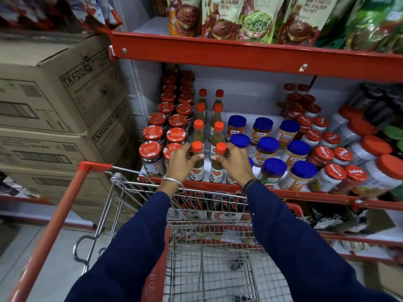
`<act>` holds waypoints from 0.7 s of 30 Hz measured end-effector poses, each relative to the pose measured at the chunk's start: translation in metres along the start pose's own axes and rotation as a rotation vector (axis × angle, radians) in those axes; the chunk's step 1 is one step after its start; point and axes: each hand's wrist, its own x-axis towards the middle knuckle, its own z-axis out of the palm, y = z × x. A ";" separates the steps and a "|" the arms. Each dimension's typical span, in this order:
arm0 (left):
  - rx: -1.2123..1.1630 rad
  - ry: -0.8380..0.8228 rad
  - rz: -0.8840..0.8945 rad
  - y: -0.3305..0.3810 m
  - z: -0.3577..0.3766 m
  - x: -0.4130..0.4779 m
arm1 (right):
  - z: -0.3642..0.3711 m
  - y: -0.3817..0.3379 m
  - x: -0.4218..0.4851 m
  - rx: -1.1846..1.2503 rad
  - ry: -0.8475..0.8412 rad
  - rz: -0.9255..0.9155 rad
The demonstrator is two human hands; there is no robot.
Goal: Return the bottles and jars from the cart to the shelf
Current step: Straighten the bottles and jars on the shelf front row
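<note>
Two green chilli sauce bottles with orange caps stand at the front edge of the red shelf [283,192]. My left hand [182,162] grips the left bottle [197,168]; my right hand [235,164] grips the right bottle [218,168]. Behind them run two rows of the same bottles. Dark jars with red lids [152,158] stand to the left, blue-lidded jars [272,171] to the right. The wire cart [135,188] sits below my arms against the shelf; its basket shows only mesh.
Stacked cardboard boxes [61,101] fill the left side. Chutney pouches [255,20] hang over the upper shelf. Red-lidded white jars [333,173] crowd the shelf's right part. The cart's red handle bar [56,219] runs down the left. A lower shelf holds packets [327,216].
</note>
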 end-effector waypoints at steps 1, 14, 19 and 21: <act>0.010 -0.004 0.005 0.000 -0.001 0.001 | 0.000 0.001 0.000 0.005 -0.001 0.000; -0.020 -0.006 -0.016 -0.006 0.004 0.000 | -0.002 0.004 -0.005 0.071 -0.007 -0.026; -0.110 0.051 -0.032 -0.009 0.016 -0.024 | -0.007 0.005 -0.018 0.166 0.064 -0.052; -0.107 0.075 -0.016 -0.010 0.026 -0.042 | -0.014 0.008 -0.031 0.245 0.114 -0.054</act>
